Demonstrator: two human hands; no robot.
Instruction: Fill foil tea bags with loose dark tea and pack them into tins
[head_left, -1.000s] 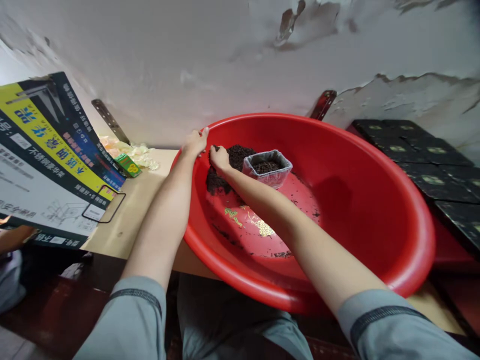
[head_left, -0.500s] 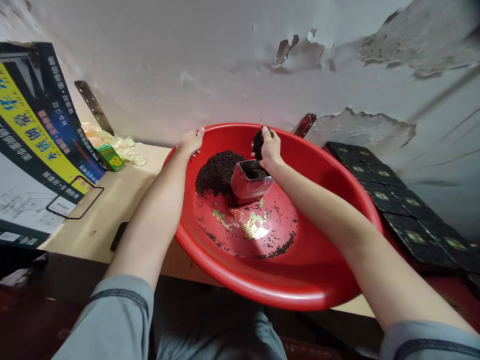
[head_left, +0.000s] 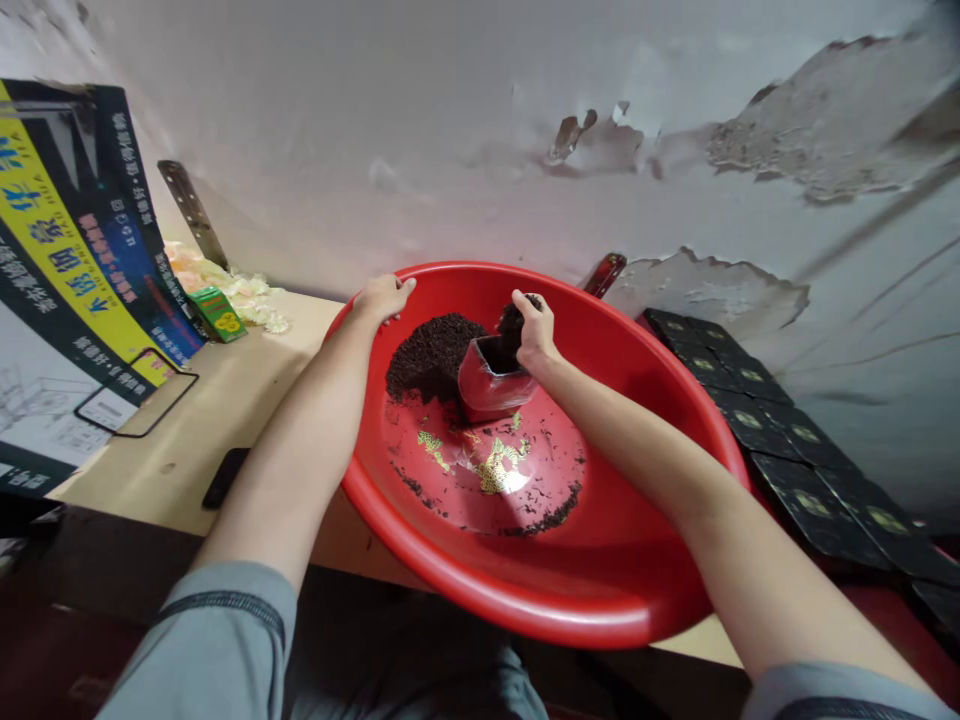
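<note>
A large red basin [head_left: 637, 560] holds a heap of dark soil [head_left: 431, 350] at its back left, with loose crumbs scattered over its floor. Beside the heap stands a clear square container [head_left: 495, 385], partly filled with soil. My right hand [head_left: 534, 332] is over the container's opening, its fingers closed round a clump of dark soil. My left hand [head_left: 383, 300] grips the basin's rim at the back left, fingers curled over the edge.
Several black square pots or packs [head_left: 802, 430] lie in rows at the right. A printed carton [head_left: 82, 270] stands at the left, near a small green box [head_left: 217, 314] and a dark phone-like object [head_left: 225, 477]. A peeling wall rises behind.
My right hand has lowered with its soil toward the container's opening. My left hand remains on the rim. The whole view has shifted a little.
</note>
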